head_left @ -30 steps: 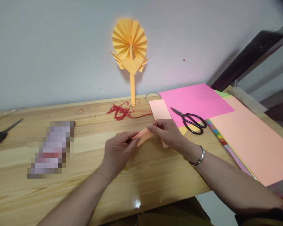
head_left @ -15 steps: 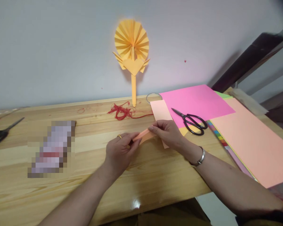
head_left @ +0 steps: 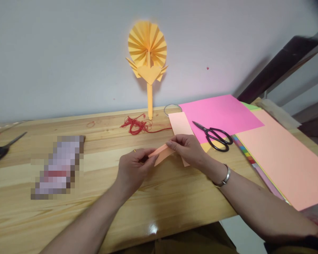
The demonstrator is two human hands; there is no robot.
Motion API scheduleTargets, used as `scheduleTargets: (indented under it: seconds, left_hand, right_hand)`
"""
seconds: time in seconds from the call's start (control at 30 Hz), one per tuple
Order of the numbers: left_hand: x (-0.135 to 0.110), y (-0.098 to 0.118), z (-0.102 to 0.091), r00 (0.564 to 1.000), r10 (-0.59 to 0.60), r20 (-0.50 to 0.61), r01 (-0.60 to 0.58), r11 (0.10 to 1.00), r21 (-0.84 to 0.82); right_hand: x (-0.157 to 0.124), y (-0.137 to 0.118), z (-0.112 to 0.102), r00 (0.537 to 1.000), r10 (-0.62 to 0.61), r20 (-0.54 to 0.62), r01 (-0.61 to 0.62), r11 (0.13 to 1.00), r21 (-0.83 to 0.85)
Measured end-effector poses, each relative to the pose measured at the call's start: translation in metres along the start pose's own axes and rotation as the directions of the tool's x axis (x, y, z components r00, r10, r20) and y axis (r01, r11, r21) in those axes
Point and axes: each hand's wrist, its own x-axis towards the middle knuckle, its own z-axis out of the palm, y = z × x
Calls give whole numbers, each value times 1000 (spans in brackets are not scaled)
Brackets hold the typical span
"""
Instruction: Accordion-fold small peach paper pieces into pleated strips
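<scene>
Paper strip (head_left: 164,152), peach-coloured, sits between both hands over the middle of the table (head_left: 95,215). At far left lie dark scissors (head_left: 0,153). The left hand (head_left: 135,168) pinches the strip's left end between thumb and fingers. Farther off lies tangled red thread (head_left: 137,126), near the foot of a yellow paper flower (head_left: 147,42). The right hand (head_left: 187,150) grips the strip's right end, thumb on top. To the right, black scissors (head_left: 218,138) lie partly on a pink sheet (head_left: 222,109). The step looks like pressing a lengthwise fold; the next move calls for aligned edges and even pressure.
</scene>
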Motion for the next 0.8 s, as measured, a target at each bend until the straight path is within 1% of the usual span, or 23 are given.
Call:
scheduleTargets:
  seconds: [0.07,0.17,0.23,0.33,0.43,0.47,0.53,0.63,0.7,0.8]
  left_hand:
    - [0,-1,0,1000,15,3,-15,1000,11]
    - [-2,-3,1,995,99,13,-100,993,60]
    - [-2,-4,2,987,160,19,-161,983,92]
    - [-2,-4,3,973,230,15,-230,965,129]
    - [-1,-3,3,964,266,4,-264,952,152]
    - [-1,-3,4,965,261,-3,-258,954,155]
    - [-2,-2,4,977,210,-18,-206,968,144]
    - [-3,-3,4,997,71,-23,-70,996,61]
    - [-3,-4,3,1000,-26,6,26,999,-34]
    - [-1,-4,2,989,-135,64,144,978,-154]
  right_hand:
    - [1,2,1,998,-63,1,63,997,44]
    - [3,5,2,992,-121,23,118,990,80]
    - [4,5,2,992,-120,40,117,992,56]
    - [3,2,1,992,-112,60,114,993,-23]
    - [1,0,-1,987,-128,93,134,989,-63]
    - [1,-1,-1,985,-138,104,145,987,-64]
    - [0,-1,-1,981,-157,114,165,984,-60]
    - [1,1,-1,980,-175,96,182,981,-65]
    - [2,3,-1,979,-191,70,196,978,-70]
    - [3,4,-1,981,-195,23,196,977,-86]
